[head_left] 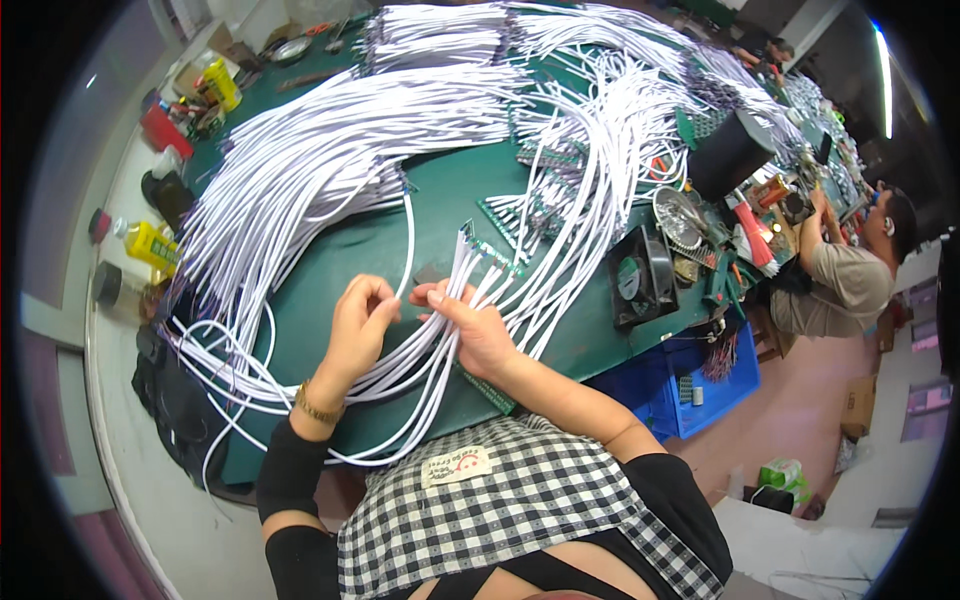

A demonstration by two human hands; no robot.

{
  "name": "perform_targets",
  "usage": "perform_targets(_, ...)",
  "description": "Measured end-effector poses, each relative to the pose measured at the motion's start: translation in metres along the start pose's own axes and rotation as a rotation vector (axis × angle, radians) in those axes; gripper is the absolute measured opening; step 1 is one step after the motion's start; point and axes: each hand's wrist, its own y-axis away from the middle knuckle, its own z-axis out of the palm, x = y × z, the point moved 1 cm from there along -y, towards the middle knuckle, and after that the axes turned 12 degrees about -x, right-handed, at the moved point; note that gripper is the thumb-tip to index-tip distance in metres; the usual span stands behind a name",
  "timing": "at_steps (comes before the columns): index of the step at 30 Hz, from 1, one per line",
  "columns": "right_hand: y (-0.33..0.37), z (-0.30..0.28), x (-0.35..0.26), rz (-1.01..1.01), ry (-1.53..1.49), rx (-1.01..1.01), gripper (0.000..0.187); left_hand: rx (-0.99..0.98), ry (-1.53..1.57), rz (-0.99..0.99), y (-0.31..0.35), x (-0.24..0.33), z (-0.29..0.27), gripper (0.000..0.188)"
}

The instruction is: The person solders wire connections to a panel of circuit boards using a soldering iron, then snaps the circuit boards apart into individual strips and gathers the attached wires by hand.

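My left hand [362, 318], with a watch on its wrist, is closed, its thumb and fingertips pinching a single white cable [410, 240]. That cable runs up from the fingers toward the large pile. Beside it my right hand [478, 330] is closed round a small bundle of white cables [460, 268], thumb on top. At the bundle's upper end a narrow green circuit board strip [487, 250] is joined to the cable ends. The held cables hang down and curve left across the table's near edge. Part of the right fingers is hidden behind the bundle.
Large piles of white cables [330, 145] cover the far green table [350, 250]. More cables with green boards [550, 190] lie to the right. A black fan-like unit [643, 278] and tools stand at the right edge, above a blue bin [705, 390]. A co-worker [850, 270] sits beyond.
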Motion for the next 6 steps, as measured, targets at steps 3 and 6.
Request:
perform_targets(3,0.0,0.016,-0.009,-0.071,-0.138,-0.018,0.033,-0.137,-0.025,0.082,0.011,0.025,0.016,0.009)
perform_targets(6,-0.011,0.006,-0.004,0.047,-0.172,-0.156,0.047,-0.249,-0.197,0.134,0.017,0.016,0.02,0.012)
